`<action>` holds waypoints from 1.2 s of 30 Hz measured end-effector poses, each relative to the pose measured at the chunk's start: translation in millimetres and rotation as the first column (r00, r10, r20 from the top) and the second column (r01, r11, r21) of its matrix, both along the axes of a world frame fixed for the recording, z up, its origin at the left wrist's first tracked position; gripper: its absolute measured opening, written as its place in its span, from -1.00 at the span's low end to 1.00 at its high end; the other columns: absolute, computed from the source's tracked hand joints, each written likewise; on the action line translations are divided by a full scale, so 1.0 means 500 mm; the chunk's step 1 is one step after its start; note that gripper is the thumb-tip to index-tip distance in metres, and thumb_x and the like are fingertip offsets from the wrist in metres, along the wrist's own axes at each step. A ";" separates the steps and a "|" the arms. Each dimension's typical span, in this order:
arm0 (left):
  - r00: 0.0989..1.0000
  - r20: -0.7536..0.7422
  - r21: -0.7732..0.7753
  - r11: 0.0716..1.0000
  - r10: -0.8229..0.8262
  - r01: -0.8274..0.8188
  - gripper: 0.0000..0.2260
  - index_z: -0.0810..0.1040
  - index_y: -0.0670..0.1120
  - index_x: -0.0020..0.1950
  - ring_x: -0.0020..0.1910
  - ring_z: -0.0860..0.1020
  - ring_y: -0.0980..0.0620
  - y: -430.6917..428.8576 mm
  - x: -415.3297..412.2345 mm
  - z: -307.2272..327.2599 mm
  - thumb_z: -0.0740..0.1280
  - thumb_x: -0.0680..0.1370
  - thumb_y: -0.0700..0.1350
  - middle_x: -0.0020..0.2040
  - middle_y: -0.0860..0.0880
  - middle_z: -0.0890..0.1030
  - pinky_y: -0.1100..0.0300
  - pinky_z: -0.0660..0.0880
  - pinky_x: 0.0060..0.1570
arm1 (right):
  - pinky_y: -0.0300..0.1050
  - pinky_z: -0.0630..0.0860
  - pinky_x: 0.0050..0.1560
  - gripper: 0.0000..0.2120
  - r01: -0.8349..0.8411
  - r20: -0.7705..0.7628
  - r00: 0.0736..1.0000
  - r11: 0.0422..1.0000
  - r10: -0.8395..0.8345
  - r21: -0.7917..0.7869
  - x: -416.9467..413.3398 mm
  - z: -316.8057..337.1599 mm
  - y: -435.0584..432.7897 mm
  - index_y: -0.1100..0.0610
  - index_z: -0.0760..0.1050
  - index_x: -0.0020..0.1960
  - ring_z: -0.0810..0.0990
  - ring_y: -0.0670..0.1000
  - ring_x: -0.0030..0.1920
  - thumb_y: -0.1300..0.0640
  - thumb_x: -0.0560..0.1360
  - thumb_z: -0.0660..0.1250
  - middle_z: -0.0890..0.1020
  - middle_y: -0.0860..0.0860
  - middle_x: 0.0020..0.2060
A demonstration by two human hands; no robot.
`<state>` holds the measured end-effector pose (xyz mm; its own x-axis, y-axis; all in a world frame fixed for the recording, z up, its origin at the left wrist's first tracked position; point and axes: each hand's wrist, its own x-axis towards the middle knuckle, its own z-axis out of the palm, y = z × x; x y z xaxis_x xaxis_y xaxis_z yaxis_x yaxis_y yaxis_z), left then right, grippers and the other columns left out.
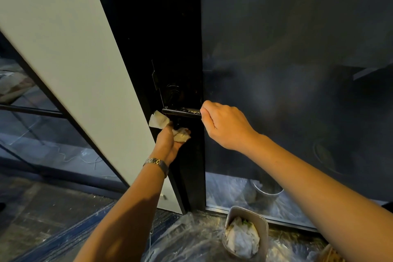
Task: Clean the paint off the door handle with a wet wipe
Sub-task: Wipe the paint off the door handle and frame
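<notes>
A black lever door handle point(180, 111) sticks out from the dark door frame point(170, 49), with pale paint specks along its top. My right hand point(223, 123) grips the free end of the lever. Just below the handle, my left hand point(168, 142), a metal watch on its wrist, holds a crumpled, stained wet wipe point(168, 126). Part of the wipe pokes out to the left beside the handle's base.
A grey bin point(246, 234) holding used wipes stands on plastic floor sheeting point(191, 240) at the lower right. Dark glass panels point(297, 70) fill the right side. A white wall panel point(63, 49) slants on the left.
</notes>
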<state>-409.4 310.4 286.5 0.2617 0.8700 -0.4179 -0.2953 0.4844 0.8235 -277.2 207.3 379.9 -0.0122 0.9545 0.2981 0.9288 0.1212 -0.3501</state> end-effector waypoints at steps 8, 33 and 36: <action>0.830 -0.492 0.526 0.849 0.264 0.042 -0.78 0.42 -0.15 0.05 -0.23 0.42 0.05 -0.032 -0.001 0.030 0.20 0.56 0.00 -0.16 -0.04 0.46 0.28 0.37 -0.27 | -0.29 0.19 -0.46 -0.81 -0.004 -0.014 1.000 1.000 0.004 0.005 -0.001 -0.001 0.003 0.09 0.34 -0.09 0.37 -0.09 -0.44 0.07 0.62 0.02 0.38 -0.12 -0.36; 0.612 -0.671 0.635 0.751 0.420 0.180 -0.85 0.58 -0.31 -0.05 -0.34 0.43 0.08 -0.011 -0.009 0.071 0.24 0.52 -0.27 -0.30 -0.05 0.51 0.37 0.28 -0.41 | -0.31 0.23 -0.44 -0.77 -0.031 -0.027 0.999 0.999 0.032 0.018 0.010 -0.011 0.005 0.14 0.40 0.01 0.37 -0.11 -0.43 0.06 0.62 0.02 0.43 -0.08 -0.30; 0.567 -0.704 0.589 0.797 0.428 0.130 -0.83 0.51 -0.34 0.00 -0.27 0.48 -0.03 -0.005 -0.006 0.072 0.16 0.52 -0.34 -0.24 -0.12 0.49 0.26 0.34 -0.23 | -0.32 0.24 -0.43 -0.76 -0.034 -0.034 0.999 0.999 0.034 0.012 0.009 -0.010 0.006 0.14 0.41 0.03 0.38 -0.11 -0.42 0.05 0.62 0.02 0.43 -0.08 -0.29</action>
<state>-412.4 308.1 322.3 -0.0782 0.9835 0.1629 0.5654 -0.0908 0.8198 -272.9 210.3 375.0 -0.0339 0.9502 0.3097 0.9115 0.1565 -0.3804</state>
